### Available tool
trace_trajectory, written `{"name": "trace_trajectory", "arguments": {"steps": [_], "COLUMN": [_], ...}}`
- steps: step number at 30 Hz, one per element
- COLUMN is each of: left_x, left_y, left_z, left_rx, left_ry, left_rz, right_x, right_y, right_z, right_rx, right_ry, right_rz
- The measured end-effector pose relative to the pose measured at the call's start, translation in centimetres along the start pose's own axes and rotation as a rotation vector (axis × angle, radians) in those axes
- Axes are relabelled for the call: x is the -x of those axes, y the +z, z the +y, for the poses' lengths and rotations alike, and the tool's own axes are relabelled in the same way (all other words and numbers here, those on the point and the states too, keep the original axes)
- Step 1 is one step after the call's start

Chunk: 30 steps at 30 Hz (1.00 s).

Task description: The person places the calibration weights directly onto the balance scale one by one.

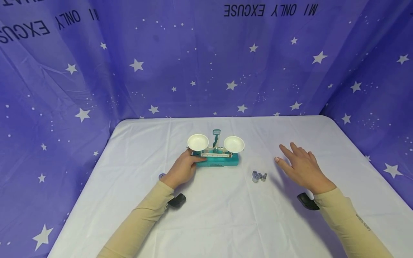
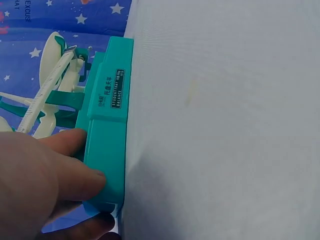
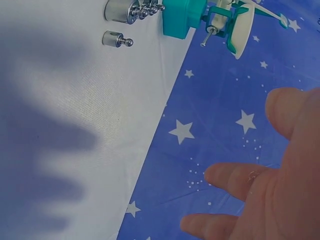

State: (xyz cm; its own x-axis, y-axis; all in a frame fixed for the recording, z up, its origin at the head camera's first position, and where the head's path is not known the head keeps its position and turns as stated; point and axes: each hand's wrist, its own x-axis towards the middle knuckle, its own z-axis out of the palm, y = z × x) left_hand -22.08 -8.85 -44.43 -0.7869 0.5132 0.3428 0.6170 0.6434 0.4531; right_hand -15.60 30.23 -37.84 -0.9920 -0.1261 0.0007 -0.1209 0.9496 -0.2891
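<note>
I have the left hand gripping the balance by its left end and the right hand spread wide, weights to its left, so a left-hand jerk could unsettle the pans, or a low right-hand sweep scatter the weights.

Balance pt. cut off, R wrist cam, top edge.
</note>
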Motion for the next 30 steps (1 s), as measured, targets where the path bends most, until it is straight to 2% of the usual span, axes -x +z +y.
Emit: {"name": "trace_trajectory", "arguments": {"steps": [7, 16, 30], "left_x": [-0.05, 0.17, 0.27], "left_y": [0.23, 0.72, 0.81], "left_z": [-0.47, -0.70, -0.66], "left_rx": [0.037, 0.080, 0.109], "left_ry": [-0.044, -0.062, -0.070], "left_rz": [0.001, 0.016, 0.039], "right_x": [0.06, 0.24, 0.06], "right_y": [0.18, 0.30, 0.74], "right_z": [-0.10, -0.14, -0.36], "right_rx": [-0.008, -0.012, -0.120], "right_ry": [-0.003, -0.005, -0.017], "right_rz": [0.002, 0.030, 0.037]}}
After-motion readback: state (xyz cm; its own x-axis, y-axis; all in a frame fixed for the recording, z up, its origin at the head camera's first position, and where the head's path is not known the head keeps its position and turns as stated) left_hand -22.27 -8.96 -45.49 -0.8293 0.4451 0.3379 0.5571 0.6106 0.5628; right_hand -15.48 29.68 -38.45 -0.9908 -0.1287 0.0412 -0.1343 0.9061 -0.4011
